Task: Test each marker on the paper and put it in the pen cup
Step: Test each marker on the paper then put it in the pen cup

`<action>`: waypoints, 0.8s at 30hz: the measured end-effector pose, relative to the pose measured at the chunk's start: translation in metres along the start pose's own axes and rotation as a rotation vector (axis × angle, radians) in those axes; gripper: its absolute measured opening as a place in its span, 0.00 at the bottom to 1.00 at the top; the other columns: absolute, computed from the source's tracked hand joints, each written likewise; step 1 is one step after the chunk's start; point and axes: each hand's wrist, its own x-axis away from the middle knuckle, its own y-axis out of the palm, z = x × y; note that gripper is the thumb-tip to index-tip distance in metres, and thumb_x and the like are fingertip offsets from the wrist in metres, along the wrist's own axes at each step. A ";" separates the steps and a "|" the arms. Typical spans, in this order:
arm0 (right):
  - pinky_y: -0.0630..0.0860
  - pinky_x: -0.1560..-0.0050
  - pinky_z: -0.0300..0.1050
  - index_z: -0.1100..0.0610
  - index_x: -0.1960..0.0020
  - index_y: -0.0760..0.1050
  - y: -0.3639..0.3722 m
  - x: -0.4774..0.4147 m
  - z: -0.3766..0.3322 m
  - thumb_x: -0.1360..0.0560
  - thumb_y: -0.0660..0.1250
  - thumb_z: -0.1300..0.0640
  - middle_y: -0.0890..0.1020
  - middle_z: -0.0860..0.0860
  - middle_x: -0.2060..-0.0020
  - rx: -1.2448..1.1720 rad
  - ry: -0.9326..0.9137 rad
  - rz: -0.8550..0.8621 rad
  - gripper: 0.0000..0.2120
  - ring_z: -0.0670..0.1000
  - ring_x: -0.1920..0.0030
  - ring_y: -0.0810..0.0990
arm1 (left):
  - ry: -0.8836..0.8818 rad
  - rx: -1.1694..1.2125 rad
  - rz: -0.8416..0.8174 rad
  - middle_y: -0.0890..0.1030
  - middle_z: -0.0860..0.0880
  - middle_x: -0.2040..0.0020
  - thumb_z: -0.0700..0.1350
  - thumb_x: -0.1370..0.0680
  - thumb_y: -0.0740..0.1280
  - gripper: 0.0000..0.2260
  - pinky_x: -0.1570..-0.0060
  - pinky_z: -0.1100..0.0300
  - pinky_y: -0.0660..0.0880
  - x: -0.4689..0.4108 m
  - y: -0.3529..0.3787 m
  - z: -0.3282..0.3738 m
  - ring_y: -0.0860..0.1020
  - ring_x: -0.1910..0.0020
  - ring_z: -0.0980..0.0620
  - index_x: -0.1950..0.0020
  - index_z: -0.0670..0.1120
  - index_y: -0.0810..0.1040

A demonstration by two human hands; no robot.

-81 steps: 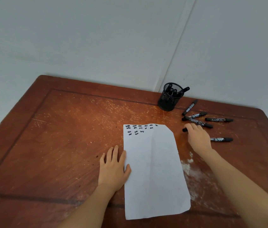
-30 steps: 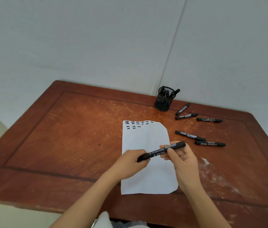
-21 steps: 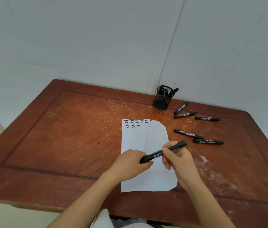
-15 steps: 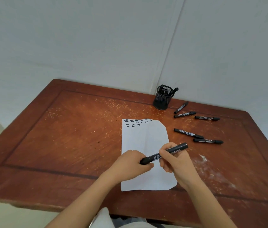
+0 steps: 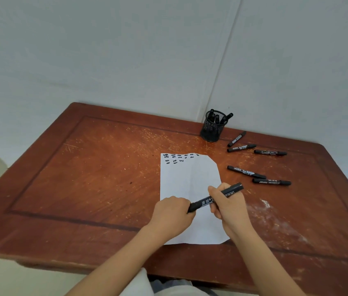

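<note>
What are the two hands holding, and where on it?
One black marker. The left hand grips its lower-left end; the right hand wraps around its middle. The upper-right end sticks out free.

- The paper (image 5: 190,189) lies flat near the middle of the worktop (image 5: 83,178), with scribbled marks (image 5: 178,158) along its far edge.
- The pen cup (image 5: 212,129) stands at the far edge, behind and right of the paper — several markers stand in it.
- Five loose markers lie right of the paper: three (image 5: 241,147) just right of the cup, two (image 5: 246,172) nearer.
- Above the paper's near half, the left hand (image 5: 172,214) and right hand (image 5: 229,208) hold one marker (image 5: 213,198) between them.
</note>
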 end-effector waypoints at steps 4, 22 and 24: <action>0.58 0.82 0.33 0.60 0.72 0.63 -0.002 0.001 -0.001 0.26 0.62 0.68 0.68 0.50 0.86 0.019 0.006 0.032 0.17 0.45 0.84 0.61 | -0.014 0.127 -0.056 0.65 0.51 0.72 0.50 0.20 0.57 0.16 0.74 0.60 0.58 0.001 0.006 0.000 0.66 0.70 0.49 0.67 0.47 0.65; 0.60 0.83 0.34 0.56 0.69 0.66 -0.028 -0.033 -0.054 0.24 0.62 0.64 0.71 0.47 0.84 -0.064 -0.141 0.198 0.15 0.43 0.83 0.66 | -0.193 0.494 0.114 0.60 0.51 0.75 0.46 0.22 0.62 0.21 0.70 0.58 0.52 -0.027 -0.002 -0.075 0.58 0.75 0.52 0.72 0.47 0.58; 0.60 0.82 0.35 0.57 0.66 0.71 -0.022 -0.033 -0.044 0.24 0.62 0.62 0.75 0.48 0.82 -0.034 -0.121 0.132 0.12 0.44 0.83 0.68 | -0.198 0.346 0.179 0.64 0.51 0.73 0.47 0.21 0.59 0.19 0.71 0.58 0.55 -0.033 0.005 -0.073 0.64 0.71 0.51 0.71 0.47 0.61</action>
